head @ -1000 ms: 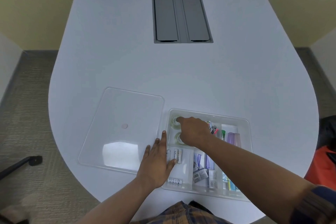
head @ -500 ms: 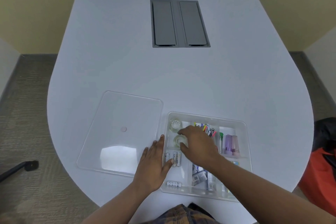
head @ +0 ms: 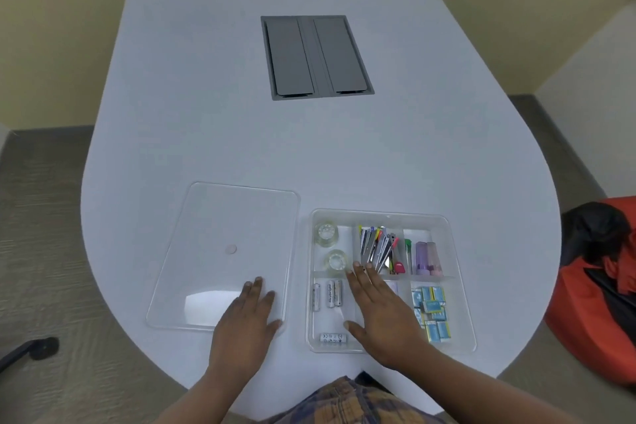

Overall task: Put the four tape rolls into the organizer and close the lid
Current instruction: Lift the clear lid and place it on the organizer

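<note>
Two clear tape rolls sit in the far-left compartment of the organizer [head: 461, 289], a clear divided tray at the near right of the white table [head: 213, 107]: the far tape roll [head: 325, 234] lies close to the tray's far-left corner and the near tape roll [head: 337, 261] just in front of it, apart from each other; only these two rolls can be made out. The right hand [head: 380, 313] lies flat and spread, palm down, over the middle of the tray, gripping nothing, with its fingertips [head: 358, 265] just beside the near roll; contact cannot be told. In the near-left compartment lie several batteries [head: 331, 293], one more near the front wall. To the right of the rolls stands a bundle of small coloured tools [head: 377, 248], then a green-capped item and pale purple and pink containers [head: 426, 258] in the far-right compartment, with small blue and yellow boxes [head: 432, 311] in the near-right one. The clear lid [head: 220, 234] lies flat on the table just left of the tray, off it. The left hand [head: 249, 320] rests open on the lid's near-right corner, fingers slightly spread and flat, not pinching. A grey hatch panel [head: 316, 57] is set into the far middle of the table. An orange and black bag [head: 599, 289] lies on the floor at right.
</note>
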